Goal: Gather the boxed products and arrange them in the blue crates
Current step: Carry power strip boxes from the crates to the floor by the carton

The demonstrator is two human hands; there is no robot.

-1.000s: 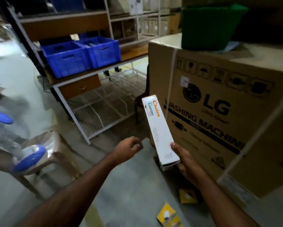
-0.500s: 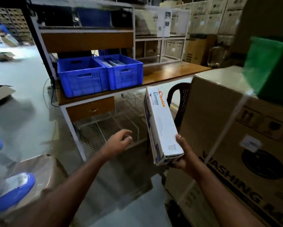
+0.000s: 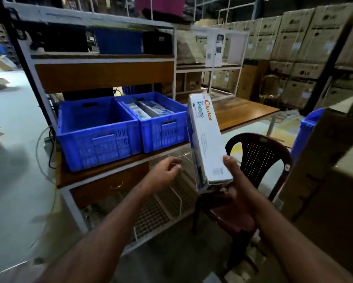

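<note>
Right hand (image 3: 235,181) grips lower end of white "Choice" box (image 3: 207,139) — thumb up along right edge, fingers curled underneath, box upright, tilted slightly left. Box held in air in front of wooden table (image 3: 241,113), just right of right blue crate (image 3: 161,129). Left hand (image 3: 164,172) holds nothing, fingers loosely curled, hovering below table edge. Right blue crate holds several boxed products (image 3: 149,109) lying flat; left blue crate (image 3: 98,133) touches it side by side. Dark plastic chair (image 3: 257,158) below held box. Stacked cartons (image 3: 298,37) along back wall.
</note>
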